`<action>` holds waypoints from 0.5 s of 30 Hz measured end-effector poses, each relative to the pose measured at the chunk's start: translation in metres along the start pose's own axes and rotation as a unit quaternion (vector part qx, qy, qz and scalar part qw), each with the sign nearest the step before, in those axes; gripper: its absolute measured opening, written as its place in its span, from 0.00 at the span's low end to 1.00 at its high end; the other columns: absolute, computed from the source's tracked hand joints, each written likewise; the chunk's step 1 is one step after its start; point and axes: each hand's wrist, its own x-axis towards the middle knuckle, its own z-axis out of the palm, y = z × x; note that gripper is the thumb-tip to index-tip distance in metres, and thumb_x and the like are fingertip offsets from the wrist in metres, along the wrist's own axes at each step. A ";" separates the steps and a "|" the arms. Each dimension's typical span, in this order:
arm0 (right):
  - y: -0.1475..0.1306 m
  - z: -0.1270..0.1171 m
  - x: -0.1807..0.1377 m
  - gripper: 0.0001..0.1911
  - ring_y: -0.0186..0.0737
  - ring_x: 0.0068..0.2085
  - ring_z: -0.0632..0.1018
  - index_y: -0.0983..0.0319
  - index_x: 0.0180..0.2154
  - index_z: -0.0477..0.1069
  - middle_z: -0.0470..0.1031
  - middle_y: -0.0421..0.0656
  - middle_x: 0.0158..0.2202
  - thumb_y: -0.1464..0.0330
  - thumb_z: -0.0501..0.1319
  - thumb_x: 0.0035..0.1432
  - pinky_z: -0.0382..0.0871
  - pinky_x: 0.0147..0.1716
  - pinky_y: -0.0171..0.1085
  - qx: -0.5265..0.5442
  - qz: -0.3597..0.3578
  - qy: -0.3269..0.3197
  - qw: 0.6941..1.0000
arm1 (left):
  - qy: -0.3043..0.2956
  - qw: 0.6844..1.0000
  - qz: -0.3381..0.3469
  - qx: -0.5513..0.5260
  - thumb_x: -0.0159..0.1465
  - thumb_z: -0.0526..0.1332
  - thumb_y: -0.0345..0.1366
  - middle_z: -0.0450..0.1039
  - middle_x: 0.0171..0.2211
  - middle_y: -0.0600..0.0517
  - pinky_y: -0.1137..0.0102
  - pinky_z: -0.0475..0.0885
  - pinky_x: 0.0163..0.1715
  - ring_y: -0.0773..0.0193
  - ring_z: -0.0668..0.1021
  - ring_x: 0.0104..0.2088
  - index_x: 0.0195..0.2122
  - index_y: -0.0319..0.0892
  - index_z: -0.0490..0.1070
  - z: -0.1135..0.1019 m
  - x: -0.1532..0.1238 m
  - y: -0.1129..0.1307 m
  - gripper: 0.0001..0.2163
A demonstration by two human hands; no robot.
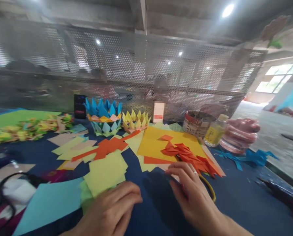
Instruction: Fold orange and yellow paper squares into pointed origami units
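My left hand point(114, 208) is low in the middle, fingers curled and pressed together, its thumb hidden. Whatever it may hold does not show. It lies by a stack of pale yellow paper squares point(106, 172) and a light blue paper sheet point(54, 200). To the right, my right hand point(190, 188), with a ring on one finger, is half curled over the dark blue tablecloth, a gap showing between thumb and fingers. Beside its wrist curves a yellow band point(209, 186); a bit of red shows behind the thumb. Folded orange-red paper pieces point(185, 152) are heaped just beyond.
Blue point(103, 108) and yellow point(136, 119) folded-paper rings stand at the back, near a black phone-like device point(80, 106). Rightward are a woven basket point(198, 124), a glue bottle point(215, 131), a pink wrapped bundle point(240, 134) and blue paper pieces point(249, 157). A perforated metal screen point(126, 62) rises behind.
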 end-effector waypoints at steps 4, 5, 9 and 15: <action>-0.010 0.002 -0.008 0.15 0.44 0.50 0.81 0.55 0.51 0.70 0.77 0.45 0.48 0.78 0.57 0.68 0.77 0.51 0.40 0.013 -0.045 -0.034 0.998 | -0.039 0.986 -0.131 0.095 0.74 0.50 0.34 0.77 0.55 0.46 0.63 0.81 0.52 0.56 0.83 0.53 0.53 0.47 0.73 -0.013 0.008 -0.028 0.14; -0.010 0.002 -0.008 0.15 0.43 0.51 0.81 0.55 0.51 0.70 0.77 0.45 0.48 0.78 0.57 0.68 0.77 0.51 0.40 0.013 -0.048 -0.039 0.998 | -0.052 0.977 -0.167 0.119 0.75 0.51 0.37 0.77 0.55 0.46 0.59 0.81 0.52 0.53 0.82 0.54 0.54 0.46 0.73 -0.019 0.009 -0.037 0.14; -0.007 0.002 -0.007 0.15 0.43 0.50 0.81 0.55 0.51 0.69 0.78 0.45 0.47 0.78 0.56 0.68 0.78 0.50 0.39 0.021 -0.054 -0.025 0.998 | -0.133 0.929 -0.282 0.200 0.71 0.63 0.42 0.73 0.62 0.40 0.48 0.76 0.58 0.42 0.77 0.62 0.60 0.41 0.71 -0.043 0.008 -0.071 0.19; -0.007 0.004 -0.004 0.15 0.44 0.49 0.82 0.54 0.51 0.69 0.78 0.45 0.46 0.77 0.56 0.68 0.81 0.48 0.41 0.031 -0.047 -0.025 0.998 | -0.213 0.853 -0.400 0.259 0.72 0.65 0.48 0.71 0.63 0.42 0.45 0.73 0.61 0.47 0.76 0.61 0.64 0.43 0.69 -0.053 0.005 -0.077 0.24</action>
